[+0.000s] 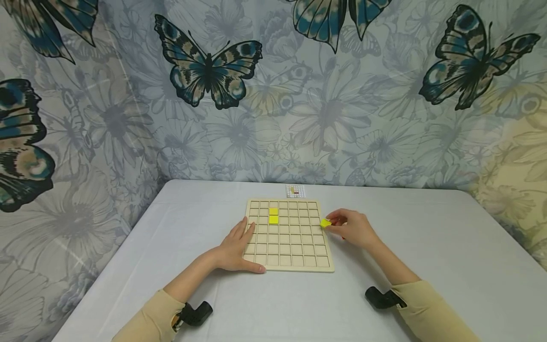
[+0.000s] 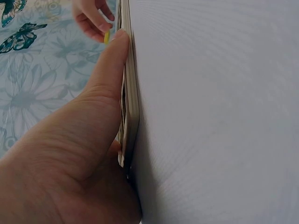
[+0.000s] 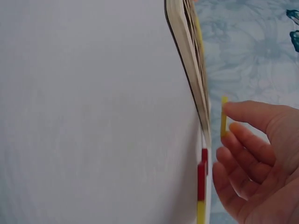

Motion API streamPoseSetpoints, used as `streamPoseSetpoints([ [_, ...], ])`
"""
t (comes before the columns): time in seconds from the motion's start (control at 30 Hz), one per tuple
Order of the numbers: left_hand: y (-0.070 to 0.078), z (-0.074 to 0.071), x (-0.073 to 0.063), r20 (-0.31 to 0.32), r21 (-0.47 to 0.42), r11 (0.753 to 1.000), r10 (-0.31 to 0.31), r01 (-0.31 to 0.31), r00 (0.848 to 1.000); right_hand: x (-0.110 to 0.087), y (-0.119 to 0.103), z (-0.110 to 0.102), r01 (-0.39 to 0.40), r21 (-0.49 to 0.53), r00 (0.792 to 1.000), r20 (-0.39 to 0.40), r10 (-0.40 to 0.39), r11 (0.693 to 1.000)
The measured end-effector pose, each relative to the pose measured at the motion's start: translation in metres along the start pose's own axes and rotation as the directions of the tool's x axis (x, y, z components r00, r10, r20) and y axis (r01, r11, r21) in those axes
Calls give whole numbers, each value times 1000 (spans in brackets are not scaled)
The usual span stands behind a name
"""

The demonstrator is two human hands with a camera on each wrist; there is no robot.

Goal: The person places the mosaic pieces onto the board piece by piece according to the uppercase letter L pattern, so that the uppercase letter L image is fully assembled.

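Note:
A wooden grid board (image 1: pixel 284 247) lies flat on the table, with two yellow square tiles (image 1: pixel 273 215) set one above the other in its upper left part. My left hand (image 1: pixel 232 249) rests along the board's left side, fingers spread and the thumb (image 2: pixel 110 65) at the near edge. Just off the board's right edge, my right hand (image 1: pixel 352 229) pinches another yellow tile (image 3: pixel 224 116) between thumb and fingertips. In the right wrist view that tile stands edge-on, above the table surface.
Red tiles (image 3: pixel 201 179) and a yellow tile (image 3: pixel 201 212) lie on the table under the right hand, right of the board. A small card with a coloured grid pattern (image 1: pixel 295 191) lies behind the board. The white table (image 1: pixel 128 266) meets a butterfly-patterned backdrop (image 1: pixel 265 137).

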State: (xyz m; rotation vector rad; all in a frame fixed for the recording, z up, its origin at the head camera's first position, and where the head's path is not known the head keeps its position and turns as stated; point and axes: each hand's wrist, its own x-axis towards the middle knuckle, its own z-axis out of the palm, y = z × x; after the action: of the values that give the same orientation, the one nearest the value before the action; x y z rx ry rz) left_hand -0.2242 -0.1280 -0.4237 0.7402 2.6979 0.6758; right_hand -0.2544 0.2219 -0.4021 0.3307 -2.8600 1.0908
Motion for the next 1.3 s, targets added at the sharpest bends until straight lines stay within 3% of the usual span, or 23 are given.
streamPoseSetpoints([
  [0.77,2,-1,-1,-9,-10,1000,-6,6,1000,9,-47,46,118,84,991,51,-123,989],
  [1.3,2,-2,-4,8,-28,1000,6,-6,1000,18,-74,70,134,98,987,80,-142,986],
])
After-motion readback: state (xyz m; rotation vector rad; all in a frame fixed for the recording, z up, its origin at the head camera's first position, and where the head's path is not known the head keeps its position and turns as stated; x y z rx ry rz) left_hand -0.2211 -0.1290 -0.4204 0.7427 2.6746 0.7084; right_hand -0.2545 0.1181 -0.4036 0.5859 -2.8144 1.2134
